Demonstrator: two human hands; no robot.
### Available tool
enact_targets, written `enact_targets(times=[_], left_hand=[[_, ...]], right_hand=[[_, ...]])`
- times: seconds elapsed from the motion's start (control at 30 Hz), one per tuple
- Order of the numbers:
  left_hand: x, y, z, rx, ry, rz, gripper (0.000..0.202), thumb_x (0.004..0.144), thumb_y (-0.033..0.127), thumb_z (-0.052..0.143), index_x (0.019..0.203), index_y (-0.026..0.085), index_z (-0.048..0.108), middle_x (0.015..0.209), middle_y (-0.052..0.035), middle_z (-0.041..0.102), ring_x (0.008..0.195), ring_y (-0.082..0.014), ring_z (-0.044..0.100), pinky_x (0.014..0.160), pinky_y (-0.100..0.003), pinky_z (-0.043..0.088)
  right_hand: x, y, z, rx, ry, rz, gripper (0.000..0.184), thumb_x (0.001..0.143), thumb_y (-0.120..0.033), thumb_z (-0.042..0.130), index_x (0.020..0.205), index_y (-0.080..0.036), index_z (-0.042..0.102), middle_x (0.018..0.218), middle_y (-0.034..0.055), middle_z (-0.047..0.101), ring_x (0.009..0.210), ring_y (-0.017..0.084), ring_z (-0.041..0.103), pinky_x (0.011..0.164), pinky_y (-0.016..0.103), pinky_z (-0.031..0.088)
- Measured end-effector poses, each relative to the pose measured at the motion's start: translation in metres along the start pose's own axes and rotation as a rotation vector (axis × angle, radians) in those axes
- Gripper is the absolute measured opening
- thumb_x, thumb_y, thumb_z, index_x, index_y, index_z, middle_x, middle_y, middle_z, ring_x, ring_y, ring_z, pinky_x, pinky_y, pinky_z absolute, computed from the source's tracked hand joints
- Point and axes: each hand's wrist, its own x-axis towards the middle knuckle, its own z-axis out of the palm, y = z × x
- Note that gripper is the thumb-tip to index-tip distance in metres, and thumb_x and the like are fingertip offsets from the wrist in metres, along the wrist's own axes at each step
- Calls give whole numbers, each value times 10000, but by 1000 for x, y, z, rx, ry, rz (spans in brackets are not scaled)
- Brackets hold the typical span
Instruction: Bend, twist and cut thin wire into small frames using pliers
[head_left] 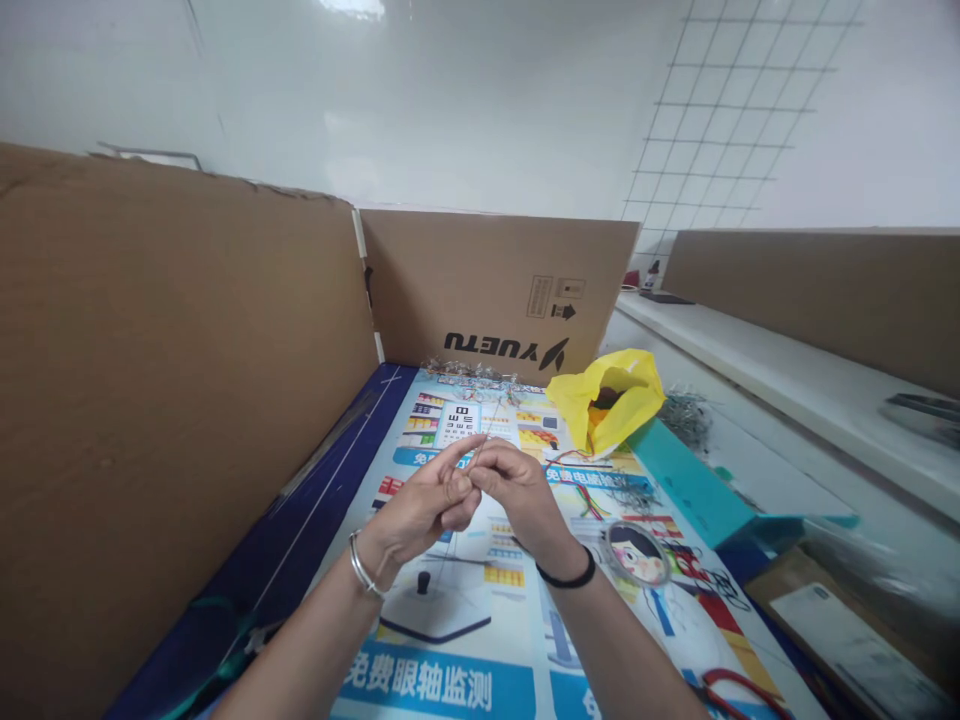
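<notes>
A thin strand [475,457] is being pinched between the narrowed fingers [456,453] of the left hand [420,503] and right hand [523,492], presumably for steadiness, above the printed sheet [514,618].

Bare forearms [315,630] slant inward over the worktop [315,530], the hands meeting between its left and right edges. The left hand [427,495] extends its forefinger toward the far edge; the right hand [517,490] curls its fingers, thumb and forefinger pinched.

Cardboard panel [465,275], white counter [757,347]
</notes>
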Motion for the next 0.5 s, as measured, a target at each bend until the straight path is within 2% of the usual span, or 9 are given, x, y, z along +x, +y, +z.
enact_targets(times=[0.1, 0.23, 0.3, 0.4, 0.5], left_hand=[[1, -3, 1, 33, 41, 8, 387, 852, 278, 604, 1195, 193, 447, 559, 53, 482, 424, -41, 324, 442, -178, 257], [6, -14, -3, 64, 88, -51, 187, 853, 290, 594, 974, 187, 496, 615, 38, 532, 413, -32, 340, 428, -172, 248], [9, -22, -7, 73, 85, -99, 169, 844, 303, 599, 893, 163, 516, 601, 41, 514, 406, -22, 302, 410, -165, 200], [13, -32, -14, 89, 70, -158, 207, 826, 319, 616, 794, 131, 534, 577, 44, 482, 401, -11, 255, 394, -167, 145], [15, -37, -21, 86, 59, -196, 210, 813, 319, 628, 782, 134, 535, 571, 47, 480, 386, -8, 248, 385, -170, 120]], right_hand=[[0, -6, -2, -23, 85, 7, 144, 814, -227, 607, 676, -210, 645, 746, 1, 622, 796, 148, 575, 782, 290, 445], [2, -4, -13, 69, 183, 92, 154, 859, -303, 557, 765, -199, 622, 740, 1, 651, 646, 117, 588, 556, 231, 460], [3, -2, -21, 170, 239, 114, 147, 861, -325, 553, 790, -200, 589, 723, -3, 652, 649, 130, 622, 483, 210, 452], [7, -1, -34, 263, 308, 109, 122, 844, -315, 580, 802, -201, 563, 687, -27, 629, 661, 136, 652, 504, 213, 496], [11, -2, -46, 252, 400, 76, 125, 819, -302, 610, 786, -193, 559, 659, -41, 615, 613, 114, 646, 516, 202, 507]])
